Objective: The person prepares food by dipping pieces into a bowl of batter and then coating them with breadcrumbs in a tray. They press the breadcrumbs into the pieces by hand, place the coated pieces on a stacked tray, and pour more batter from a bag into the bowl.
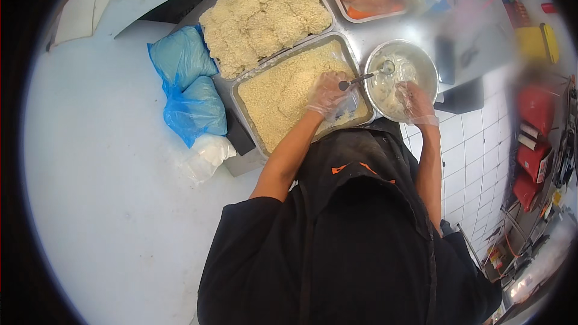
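My left hand (328, 94), in a clear plastic glove, is over a metal tray (234, 95) of pale yellow crumbs (280, 90). Its fingers are partly hidden, and I cannot tell whether they hold anything. A ladle (387, 67) leans across the rim of a round steel bowl (369, 56), its dark handle end overlapping my left hand in view. Inside that bowl, my gloved right hand (413, 101) reaches down into a wet, whitish batter (384, 92). Batter coats its fingers; whether they grip a piece is unclear.
Crumb-coated pieces (266, 13) fill another tray behind. Blue plastic bags (194, 108) and a white bag (210, 155) lie left. A tray (361, 20) at the back holds orange items in plastic. Red containers (533, 149) stand far right above white floor tiles (465, 144).
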A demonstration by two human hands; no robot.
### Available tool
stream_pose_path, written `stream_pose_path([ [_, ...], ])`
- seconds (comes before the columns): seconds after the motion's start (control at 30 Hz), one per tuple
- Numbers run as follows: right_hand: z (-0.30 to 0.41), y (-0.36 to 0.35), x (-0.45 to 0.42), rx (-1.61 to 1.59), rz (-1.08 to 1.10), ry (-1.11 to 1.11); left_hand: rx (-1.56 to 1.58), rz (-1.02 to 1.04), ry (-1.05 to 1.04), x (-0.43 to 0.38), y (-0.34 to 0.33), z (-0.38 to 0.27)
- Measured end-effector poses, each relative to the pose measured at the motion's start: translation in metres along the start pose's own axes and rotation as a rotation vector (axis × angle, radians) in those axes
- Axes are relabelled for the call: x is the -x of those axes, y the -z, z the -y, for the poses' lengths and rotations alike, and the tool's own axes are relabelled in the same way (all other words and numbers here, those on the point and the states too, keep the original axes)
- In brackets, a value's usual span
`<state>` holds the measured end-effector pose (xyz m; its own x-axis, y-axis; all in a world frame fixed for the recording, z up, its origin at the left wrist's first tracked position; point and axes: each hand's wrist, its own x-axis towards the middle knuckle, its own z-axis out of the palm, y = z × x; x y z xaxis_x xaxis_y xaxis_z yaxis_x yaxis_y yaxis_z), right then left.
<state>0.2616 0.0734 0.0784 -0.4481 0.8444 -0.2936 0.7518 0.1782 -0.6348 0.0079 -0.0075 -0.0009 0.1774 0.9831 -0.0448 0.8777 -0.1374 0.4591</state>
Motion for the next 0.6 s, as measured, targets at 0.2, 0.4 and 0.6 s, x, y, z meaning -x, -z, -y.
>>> stream_pose_path([
  [0.2,-0.011,0.001,0.006,-0.051,-0.029,0.044,0.03,-0.017,0.116,0.018,0.035,0.015],
  [0.4,-0.01,-0.001,0.004,-0.042,0.001,0.002,-0.229,-0.212,0.152,0.064,0.044,0.039],
  [0.6,0.003,-0.004,0.003,-0.056,0.036,-0.012,-0.167,-0.073,0.116,0.03,0.044,0.039],
])
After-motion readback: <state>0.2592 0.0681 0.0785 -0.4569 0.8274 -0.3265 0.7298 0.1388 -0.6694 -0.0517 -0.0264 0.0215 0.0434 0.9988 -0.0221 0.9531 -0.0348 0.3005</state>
